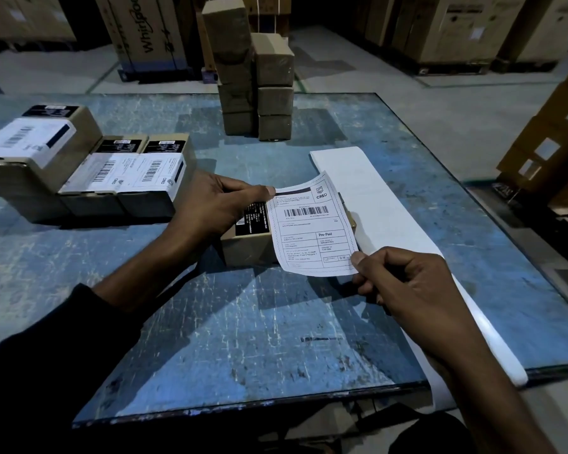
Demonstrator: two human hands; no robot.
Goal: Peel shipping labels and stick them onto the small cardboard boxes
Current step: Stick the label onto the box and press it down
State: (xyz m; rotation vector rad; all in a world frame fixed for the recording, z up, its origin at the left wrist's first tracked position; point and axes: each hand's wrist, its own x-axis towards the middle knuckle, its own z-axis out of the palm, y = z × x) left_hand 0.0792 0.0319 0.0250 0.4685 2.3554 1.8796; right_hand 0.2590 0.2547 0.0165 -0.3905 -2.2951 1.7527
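A white shipping label (312, 224) with a barcode hangs over a small cardboard box (248, 247) in the middle of the blue table (243, 322). My left hand (220, 204) pinches the label's far left corner and rests against the box. My right hand (404, 286) pinches the label's near right corner. The label's near part curves free of the box. A long white backing strip (391, 217) lies to the right and runs off the table's front edge.
Several labelled boxes (118, 178) sit in a group at the left. Two stacks of plain cardboard boxes (256, 86) stand at the table's far side. Large cartons (148, 31) stand on the floor behind and at the right.
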